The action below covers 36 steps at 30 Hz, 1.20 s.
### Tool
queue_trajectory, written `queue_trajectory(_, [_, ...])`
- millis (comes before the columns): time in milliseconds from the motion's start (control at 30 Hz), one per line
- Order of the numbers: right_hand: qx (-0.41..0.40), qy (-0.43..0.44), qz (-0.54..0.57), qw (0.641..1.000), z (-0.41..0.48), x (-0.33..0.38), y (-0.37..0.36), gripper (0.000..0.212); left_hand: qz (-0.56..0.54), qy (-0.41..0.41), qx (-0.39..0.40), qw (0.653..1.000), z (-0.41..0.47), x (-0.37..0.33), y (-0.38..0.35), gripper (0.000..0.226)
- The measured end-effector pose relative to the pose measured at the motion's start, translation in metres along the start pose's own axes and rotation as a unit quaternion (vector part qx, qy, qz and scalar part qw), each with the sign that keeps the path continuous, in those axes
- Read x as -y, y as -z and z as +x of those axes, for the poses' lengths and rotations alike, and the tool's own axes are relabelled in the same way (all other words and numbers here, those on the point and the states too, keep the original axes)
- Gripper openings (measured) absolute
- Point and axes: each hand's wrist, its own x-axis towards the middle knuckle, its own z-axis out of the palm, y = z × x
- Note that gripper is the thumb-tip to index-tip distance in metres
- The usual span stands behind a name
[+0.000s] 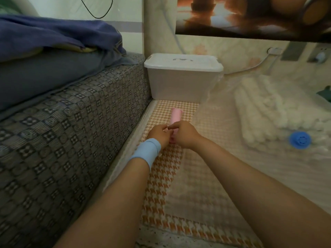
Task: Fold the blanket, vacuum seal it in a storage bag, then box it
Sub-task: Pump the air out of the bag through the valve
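Both hands meet low on the houndstooth mat [161,185] beside the bed [71,122]. Left hand [158,133] and right hand [184,134] curl round the near end of a pink cylinder [176,116], fingertips touching. White blanket [259,108] lies to the right inside the clear storage bag [318,149], near its blue valve [300,139]. Lidded white box [179,81] stands behind

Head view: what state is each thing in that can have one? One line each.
storage box: lid on, shut.
white blanket: folded, inside the storage bag.
storage bag: lying flat; seal cannot be told.
blue valve: on the bag, nothing attached.
pink cylinder: lying on the mat.
left hand: grips the cylinder's near end.
right hand: grips the same end.
screen: switched on.
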Motion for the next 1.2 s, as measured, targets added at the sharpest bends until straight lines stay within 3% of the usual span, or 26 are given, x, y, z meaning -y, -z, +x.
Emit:
queue_trajectory(67, [-0.021,-0.059,0.17,0.983,-0.005,0.008,0.004,0.036,-0.053,0.015,-0.05,0.997,-0.002,-0.001,0.001,0.04])
queue_trajectory(133, [-0.033,-0.082,0.262,0.961,-0.009,0.014,0.006,0.035,-0.114,0.033,-0.094,0.988,-0.001,0.001,0.005,0.041])
queue_trajectory(267, [-0.06,-0.087,0.36,0.927,-0.021,0.021,0.01,0.034,-0.261,0.047,-0.095,0.96,-0.01,-0.004,0.011,0.028])
queue_trajectory(400, [-0.102,-0.101,0.474,0.869,-0.036,0.02,0.032,0.042,-0.347,-0.003,-0.086,0.934,-0.034,-0.022,0.014,0.029])
queue_trajectory(633, [-0.092,-0.107,0.522,0.841,-0.078,0.012,0.09,0.033,-0.34,-0.062,0.013,0.938,-0.066,-0.088,0.007,0.028])
queue_trajectory(733, [-0.121,-0.095,0.466,0.871,-0.097,-0.003,0.11,0.046,-0.227,-0.083,0.067,0.968,-0.076,-0.112,-0.012,0.038])
queue_trajectory(867, [-0.107,-0.129,0.215,0.962,-0.132,-0.031,0.14,0.042,-0.083,-0.072,0.177,0.978,-0.09,-0.137,-0.05,0.035])
queue_trajectory(933, [-0.06,-0.141,0.074,0.985,-0.146,-0.049,0.148,0.039,0.008,-0.068,0.188,0.98,-0.09,-0.14,-0.07,0.036])
queue_trajectory(1067, [0.013,-0.173,-0.065,0.983,-0.163,-0.074,0.15,0.051,0.157,-0.148,0.084,0.973,-0.083,-0.147,-0.092,0.038])
queue_trajectory(1200, [0.008,-0.13,-0.151,0.98,-0.165,-0.085,0.147,0.046,0.266,-0.167,0.149,0.938,-0.074,-0.141,-0.117,0.051])
